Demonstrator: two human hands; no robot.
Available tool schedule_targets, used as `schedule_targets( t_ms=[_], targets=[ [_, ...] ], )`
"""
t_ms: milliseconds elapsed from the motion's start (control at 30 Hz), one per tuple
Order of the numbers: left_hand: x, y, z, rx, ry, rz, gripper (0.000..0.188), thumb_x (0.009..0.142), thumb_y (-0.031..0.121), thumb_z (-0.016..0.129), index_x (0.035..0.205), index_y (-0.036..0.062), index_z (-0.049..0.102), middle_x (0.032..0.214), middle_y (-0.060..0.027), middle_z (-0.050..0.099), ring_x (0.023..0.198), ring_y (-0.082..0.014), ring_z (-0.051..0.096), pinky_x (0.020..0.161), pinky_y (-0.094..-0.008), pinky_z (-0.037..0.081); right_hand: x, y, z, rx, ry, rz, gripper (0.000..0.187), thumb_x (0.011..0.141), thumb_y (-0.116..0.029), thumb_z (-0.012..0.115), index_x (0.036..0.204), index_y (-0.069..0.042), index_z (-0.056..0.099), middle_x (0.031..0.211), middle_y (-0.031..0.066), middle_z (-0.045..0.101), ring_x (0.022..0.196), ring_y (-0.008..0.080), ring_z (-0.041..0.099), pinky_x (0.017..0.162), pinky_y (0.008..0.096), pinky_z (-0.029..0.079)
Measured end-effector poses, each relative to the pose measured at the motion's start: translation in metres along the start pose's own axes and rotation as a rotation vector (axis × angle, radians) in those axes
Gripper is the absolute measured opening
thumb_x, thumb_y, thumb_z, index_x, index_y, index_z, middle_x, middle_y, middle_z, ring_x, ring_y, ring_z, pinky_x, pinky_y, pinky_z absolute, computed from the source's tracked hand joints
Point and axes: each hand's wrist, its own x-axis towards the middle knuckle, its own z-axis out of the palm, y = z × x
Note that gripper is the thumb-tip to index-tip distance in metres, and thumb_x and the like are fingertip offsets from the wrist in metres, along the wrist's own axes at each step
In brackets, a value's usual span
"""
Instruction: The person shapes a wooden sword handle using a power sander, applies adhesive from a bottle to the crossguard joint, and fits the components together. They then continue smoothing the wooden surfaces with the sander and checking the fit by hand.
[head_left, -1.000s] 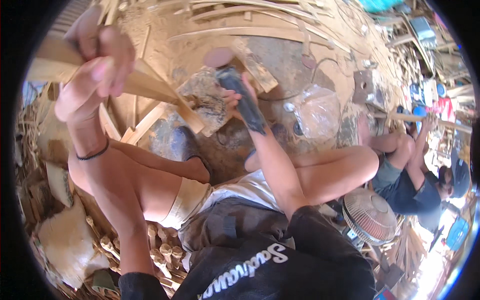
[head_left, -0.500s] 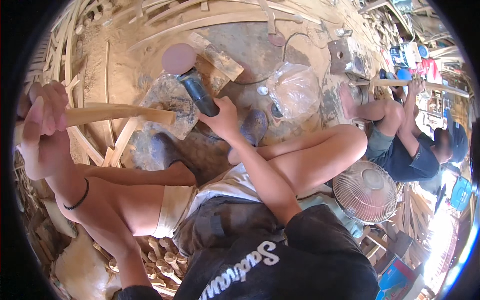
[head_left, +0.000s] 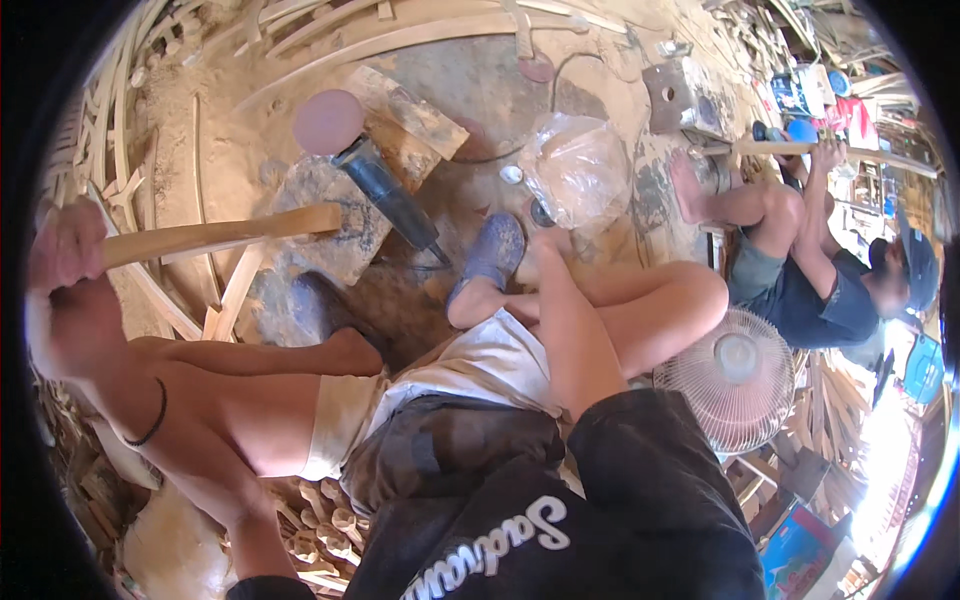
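Observation:
At the far left my left hand [head_left: 68,245] is closed around a curved, pale wooden piece [head_left: 220,235], whose free end reaches toward the middle over a dusty board. A dark hand-held disc sander [head_left: 388,190] rests by itself on the ground and wooden blocks, its round reddish-brown sanding disc [head_left: 329,122] facing up. Beyond my bent knee, my right hand [head_left: 548,242] is at the lower edge of a clear plastic bag [head_left: 578,170], near a small dark round object [head_left: 541,212]. Its fingers are too foreshortened to make out.
Wooden blocks [head_left: 410,115] lie under the sander. My sandals [head_left: 490,255] stand on the ground nearby. A round caged fan [head_left: 735,375] is at my right. Another person [head_left: 800,250] sits farther right, holding a long wooden strip. Wooden strips [head_left: 400,45] lie along the far side.
My right hand has let go of the sander, which now lies on the ground, and has moved right to the plastic bag. My left hand still holds the wooden piece, slightly turned.

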Motion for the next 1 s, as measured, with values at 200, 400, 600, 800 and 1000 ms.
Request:
schedule_targets(
  t_ms=[200, 400, 600, 800, 1000],
  targets=[
    [-0.005, 0.014, 0.030, 0.152, -0.089, -0.021, 0.019, 0.092, 0.002, 0.050, 0.084, 0.0128, 0.037, 0.064, 0.0011, 0.038, 0.055, -0.0102, 0.036, 0.068, -0.0307, 0.031, -0.044, -0.082, -0.064, 0.272, 0.404, -0.113, 0.031, 0.089, -0.029, 0.059, 0.098, -0.003, 0.072, 0.095, 0.0221, 0.075, 0.091, 0.0423, 0.073, 0.079, 0.0565, 0.056],
    [0.000, 0.014, 0.038, 0.132, -0.122, -0.066, 0.011, 0.089, 0.006, 0.053, 0.092, 0.0097, 0.042, 0.064, 0.0025, 0.037, 0.054, -0.0095, 0.036, 0.074, -0.0318, 0.032, 0.020, -0.112, -0.109, 0.432, 0.595, -0.369, 0.032, 0.094, -0.032, 0.054, 0.099, -0.006, 0.072, 0.099, 0.0264, 0.073, 0.096, 0.0473, 0.070, 0.087, 0.0569, 0.054],
    [0.013, 0.016, 0.040, 0.136, -0.262, 0.031, 0.022, 0.092, -0.001, 0.052, 0.085, 0.0098, 0.034, 0.066, -0.0006, 0.043, 0.052, -0.0103, 0.037, 0.057, -0.0251, 0.037, 0.072, -0.129, -0.077, -0.131, 0.056, -0.759, 0.046, 0.097, -0.040, 0.052, 0.108, -0.002, 0.076, 0.114, 0.0265, 0.072, 0.110, 0.0447, 0.069, 0.094, 0.0549, 0.054],
    [0.004, 0.009, 0.039, 0.117, -0.212, 0.047, 0.013, 0.091, 0.004, 0.051, 0.101, 0.0061, 0.044, 0.065, 0.0017, 0.042, 0.051, -0.0096, 0.040, 0.061, -0.0284, 0.036, 0.079, -0.132, -0.027, -0.212, 0.223, -0.626, 0.035, 0.094, -0.036, 0.062, 0.098, -0.005, 0.078, 0.102, 0.0192, 0.077, 0.093, 0.0366, 0.076, 0.081, 0.0491, 0.060],
    [0.009, 0.008, 0.045, 0.073, -0.165, 0.096, 0.021, 0.085, -0.002, 0.059, 0.092, 0.0063, 0.042, 0.061, -0.0029, 0.047, 0.047, -0.0134, 0.045, 0.053, -0.0293, 0.039, 0.076, -0.130, -0.019, -0.103, 0.290, -0.517, 0.028, 0.087, -0.029, 0.074, 0.092, -0.002, 0.079, 0.097, 0.0222, 0.077, 0.093, 0.0391, 0.076, 0.082, 0.0482, 0.060]
  ],
)
